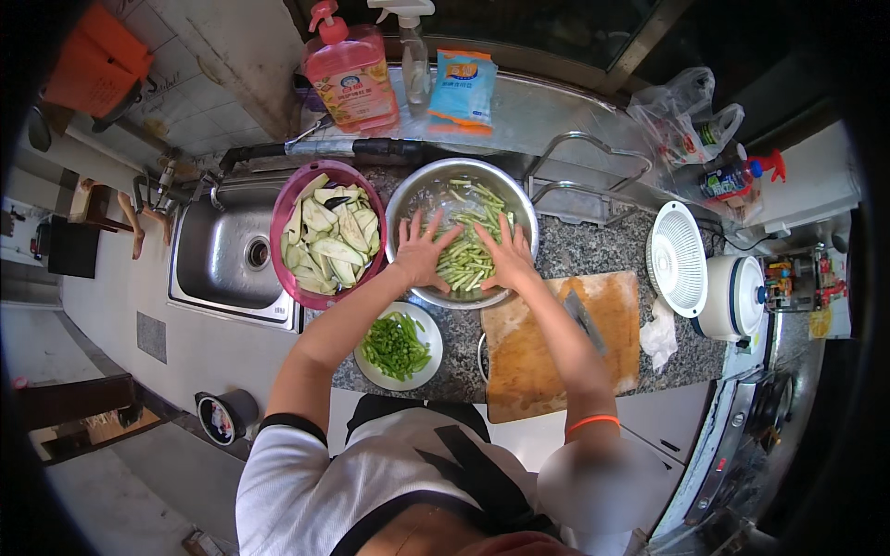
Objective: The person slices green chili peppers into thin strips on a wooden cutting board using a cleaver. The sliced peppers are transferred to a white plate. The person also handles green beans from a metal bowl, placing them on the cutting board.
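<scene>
Both hands reach into a steel bowl [414, 190] holding cut green beans [468, 266]. My left hand [422, 252] lies over the bowl's left side with its fingers spread, the fingertips at the beans. Opposite it, my right hand [508, 257] rests at the right side, fingers also apart, touching the beans. Neither hand grips anything. Just left of the bowl stands a pink basin [278, 243] full of sliced eggplant [336, 243]. Below it, nearer to me, a white plate [432, 371] carries chopped green peppers [397, 347].
A wooden cutting board [519, 361] with a knife [586, 324], partly behind my right forearm, lies to the right. Beyond are a white colander [677, 259] and a rice cooker [732, 296]. The sink [218, 250] is at the left; a soap bottle [350, 83] stands on the ledge behind.
</scene>
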Tool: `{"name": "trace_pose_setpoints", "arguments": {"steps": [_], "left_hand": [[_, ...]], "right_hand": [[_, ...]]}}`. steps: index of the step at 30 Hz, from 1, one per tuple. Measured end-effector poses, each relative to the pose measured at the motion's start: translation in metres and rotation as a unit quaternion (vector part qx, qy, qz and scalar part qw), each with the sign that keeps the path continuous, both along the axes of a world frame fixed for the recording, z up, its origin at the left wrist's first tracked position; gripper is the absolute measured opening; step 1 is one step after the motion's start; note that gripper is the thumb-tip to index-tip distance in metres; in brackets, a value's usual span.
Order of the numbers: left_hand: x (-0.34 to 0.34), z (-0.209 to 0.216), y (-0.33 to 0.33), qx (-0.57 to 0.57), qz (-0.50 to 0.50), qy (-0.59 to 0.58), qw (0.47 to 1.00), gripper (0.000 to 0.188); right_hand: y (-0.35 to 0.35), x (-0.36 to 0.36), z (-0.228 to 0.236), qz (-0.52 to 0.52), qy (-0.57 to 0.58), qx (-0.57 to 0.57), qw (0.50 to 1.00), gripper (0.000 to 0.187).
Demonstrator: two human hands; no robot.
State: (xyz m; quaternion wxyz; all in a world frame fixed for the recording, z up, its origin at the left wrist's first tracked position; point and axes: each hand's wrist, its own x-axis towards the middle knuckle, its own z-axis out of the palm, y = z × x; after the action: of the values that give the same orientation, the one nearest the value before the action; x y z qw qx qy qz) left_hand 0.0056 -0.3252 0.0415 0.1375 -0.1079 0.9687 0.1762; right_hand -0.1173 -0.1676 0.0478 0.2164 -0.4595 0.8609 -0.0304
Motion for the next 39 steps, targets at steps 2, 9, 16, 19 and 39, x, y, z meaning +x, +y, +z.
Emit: {"name": "trace_pose_setpoints", "arguments": {"steps": [2, 9, 16, 19, 39], "left_hand": [[-0.007, 0.003, -0.002, -0.021, 0.012, -0.041, 0.999, 0.130], [-0.029, -0.029, -0.012, 0.073, 0.099, 0.047, 0.991, 0.103], [-0.029, -0.013, -0.021, 0.262, 0.207, 0.218, 0.917, 0.044], [-0.027, -0.019, -0.023, 0.294, 0.181, 0.268, 0.899, 0.041], [-0.025, -0.011, 0.003, 0.010, 0.065, -0.040, 0.997, 0.129]], "right_hand": [[-0.007, -0.003, -0.010, 0.000, 0.020, -0.005, 1.000, 0.117], [-0.037, -0.016, -0.037, -0.110, -0.104, -0.108, 0.982, 0.078], [-0.022, -0.021, -0.002, -0.143, -0.184, -0.208, 0.950, 0.061], [-0.017, -0.029, -0.005, -0.072, -0.186, -0.281, 0.939, 0.058], [-0.031, -0.018, -0.041, 0.013, -0.017, -0.042, 0.999, 0.126]]}}
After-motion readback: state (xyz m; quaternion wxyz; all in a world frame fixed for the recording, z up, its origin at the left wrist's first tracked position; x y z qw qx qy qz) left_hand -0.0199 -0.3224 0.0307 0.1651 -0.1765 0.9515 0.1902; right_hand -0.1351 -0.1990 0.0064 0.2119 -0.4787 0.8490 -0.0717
